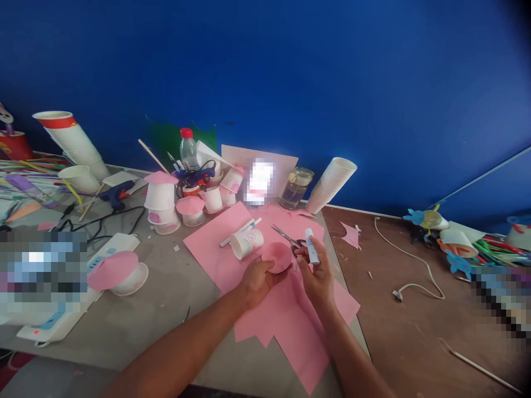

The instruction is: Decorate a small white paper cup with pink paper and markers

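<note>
Scissors point(291, 240) are partly hidden. The left hand point(257, 282) pinches a pink paper disc point(277, 256); the right hand point(319, 282) grips a white tube point(311, 247).

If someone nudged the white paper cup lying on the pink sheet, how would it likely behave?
The paper cup would probably roll, since it lies on its side. The pens beside it might block one direction. Looking like thin paper, it is likely light and easily dented.

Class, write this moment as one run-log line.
left hand: holding round pink piece | right hand: holding white tube | nearby: scissors, paper cup on its side, pink sheet
</note>
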`<state>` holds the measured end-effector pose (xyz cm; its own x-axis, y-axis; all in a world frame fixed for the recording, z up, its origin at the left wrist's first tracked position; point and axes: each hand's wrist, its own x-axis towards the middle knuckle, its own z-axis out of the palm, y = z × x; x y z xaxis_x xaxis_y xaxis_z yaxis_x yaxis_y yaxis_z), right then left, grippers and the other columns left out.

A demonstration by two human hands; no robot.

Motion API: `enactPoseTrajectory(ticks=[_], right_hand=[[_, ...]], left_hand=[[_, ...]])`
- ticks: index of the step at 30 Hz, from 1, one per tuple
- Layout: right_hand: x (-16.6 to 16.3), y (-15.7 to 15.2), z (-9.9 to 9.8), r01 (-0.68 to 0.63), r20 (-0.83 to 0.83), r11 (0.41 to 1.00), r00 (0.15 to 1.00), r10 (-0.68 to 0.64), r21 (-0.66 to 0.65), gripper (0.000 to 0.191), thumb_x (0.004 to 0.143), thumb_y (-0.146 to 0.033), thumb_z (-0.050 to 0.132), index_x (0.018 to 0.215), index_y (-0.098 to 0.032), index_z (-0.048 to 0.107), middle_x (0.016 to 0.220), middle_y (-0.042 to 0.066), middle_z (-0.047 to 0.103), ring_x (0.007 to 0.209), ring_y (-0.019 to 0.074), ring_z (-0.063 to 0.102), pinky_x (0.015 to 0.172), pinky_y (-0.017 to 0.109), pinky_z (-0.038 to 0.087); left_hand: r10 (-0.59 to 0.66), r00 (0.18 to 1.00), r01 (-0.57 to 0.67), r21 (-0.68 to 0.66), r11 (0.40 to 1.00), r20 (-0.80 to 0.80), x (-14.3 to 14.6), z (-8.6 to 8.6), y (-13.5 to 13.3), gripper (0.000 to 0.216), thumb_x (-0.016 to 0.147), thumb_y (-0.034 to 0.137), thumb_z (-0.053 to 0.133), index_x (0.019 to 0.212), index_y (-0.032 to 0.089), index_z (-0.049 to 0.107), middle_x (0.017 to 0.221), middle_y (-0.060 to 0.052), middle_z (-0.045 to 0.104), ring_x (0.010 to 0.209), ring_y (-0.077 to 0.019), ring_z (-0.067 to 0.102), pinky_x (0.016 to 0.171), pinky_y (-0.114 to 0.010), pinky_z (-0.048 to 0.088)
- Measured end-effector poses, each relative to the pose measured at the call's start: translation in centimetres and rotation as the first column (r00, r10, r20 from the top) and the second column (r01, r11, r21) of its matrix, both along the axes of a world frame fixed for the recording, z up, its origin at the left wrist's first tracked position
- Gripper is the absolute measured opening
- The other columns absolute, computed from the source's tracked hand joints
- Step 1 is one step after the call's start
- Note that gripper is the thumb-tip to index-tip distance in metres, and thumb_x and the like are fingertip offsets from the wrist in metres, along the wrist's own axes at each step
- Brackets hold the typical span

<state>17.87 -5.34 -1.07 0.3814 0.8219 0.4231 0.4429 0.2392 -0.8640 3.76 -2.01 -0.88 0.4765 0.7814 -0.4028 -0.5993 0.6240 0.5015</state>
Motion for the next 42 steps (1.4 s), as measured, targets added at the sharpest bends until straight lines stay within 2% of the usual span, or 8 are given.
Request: enactPoseTrajectory(ticks=[5,11,15,19,26,35,39,42], right_hand=[[-0.2,-0.1,0.0,-0.024,0.151,0.998,0.988,0.033,-0.061,0.052,0.084,-0.021,0.051,0.134,-0.023,0.043,0.093,0.005,0.064,0.082,0.0168,0.062,0.07,0.031,0.053],[-0.2,0.1,-0.2,0.011,0.169,0.992,0.986,0.01,-0.124,0.042,0.084,-0.021,0.05,0.126,-0.023,0.051,0.119,0.01,0.062,0.091,0.0177,0.064,0.068,0.027,0.053],[0.4,0.2,-0.3,-0.008,0.208,0.994,0.978,0.031,-0.112,0.04,0.087,-0.023,0.05,0.126,-0.022,0.052,0.121,0.011,0.062,0.09,0.0182,0.065,0.068,0.028,0.053],[1.4,0.2,-0.4,-0.105,0.321,0.987,0.937,0.141,-0.124,0.04,0.087,-0.022,0.051,0.127,-0.024,0.052,0.118,0.01,0.064,0.095,0.0207,0.064,0.074,0.033,0.054],[1.9,0.3,-0.8,-0.22,0.448,0.972,0.863,0.235,-0.085,0.043,0.088,-0.018,0.048,0.13,-0.026,0.049,0.123,0.009,0.062,0.11,0.0237,0.058,0.088,0.041,0.051],[1.4,0.3,0.1,-0.254,0.485,0.967,0.849,0.21,0.025,0.049,0.086,-0.013,0.047,0.132,-0.027,0.045,0.107,0.009,0.065,0.093,0.0227,0.063,0.08,0.04,0.052],[1.0,0.2,0.5,-0.267,0.495,0.962,0.844,0.207,0.052,0.049,0.086,-0.012,0.048,0.133,-0.026,0.044,0.097,0.008,0.065,0.083,0.0205,0.062,0.075,0.038,0.053],[0.9,0.0,0.5,-0.228,0.463,0.967,0.873,0.154,0.11,0.05,0.086,-0.013,0.05,0.134,-0.025,0.043,0.092,0.007,0.066,0.085,0.0212,0.063,0.078,0.039,0.053]], left_hand=[[-0.067,0.997,0.065,0.039,0.997,0.044,0.1,0.0,-0.2,0.014,0.071,0.01,0.06,0.085,0.014,0.059,0.093,-0.012,0.069,0.09,-0.0244,0.066,0.092,-0.045,0.048],[-0.094,0.991,0.092,0.024,0.995,0.099,0.0,0.4,-0.5,0.018,0.069,0.006,0.058,0.084,0.015,0.06,0.095,-0.01,0.069,0.092,-0.0229,0.064,0.092,-0.043,0.047],[-0.121,0.992,0.116,0.133,0.984,0.03,-0.4,0.8,-0.5,0.029,0.071,0.011,0.061,0.098,0.018,0.063,0.108,-0.008,0.064,0.093,-0.0203,0.061,0.085,-0.038,0.049],[-0.145,0.983,0.162,0.156,0.974,-0.115,-0.9,1.0,-0.3,0.037,0.07,0.022,0.067,0.108,0.022,0.063,0.112,-0.009,0.061,0.091,-0.0226,0.059,0.072,-0.037,0.05],[-0.124,0.942,0.212,0.267,0.94,-0.311,-0.8,0.9,-0.4,0.024,0.067,0.02,0.067,0.09,0.016,0.069,0.095,-0.009,0.065,0.089,-0.0213,0.056,0.074,-0.03,0.044],[-0.172,0.948,0.247,0.281,0.927,-0.267,-0.7,0.5,-0.4,0.024,0.064,0.015,0.061,0.088,0.015,0.067,0.088,-0.007,0.065,0.083,-0.021,0.058,0.076,-0.036,0.048],[-0.171,0.931,0.279,0.328,0.903,-0.323,-0.8,0.4,-0.5,0.027,0.06,0.012,0.054,0.083,0.016,0.068,0.083,-0.005,0.065,0.08,-0.0197,0.057,0.072,-0.033,0.047],[-0.181,0.929,0.294,0.347,0.891,-0.322,-0.8,0.4,-0.5,0.026,0.064,0.014,0.051,0.082,0.018,0.069,0.086,-0.005,0.066,0.083,-0.02,0.056,0.07,-0.031,0.046]])
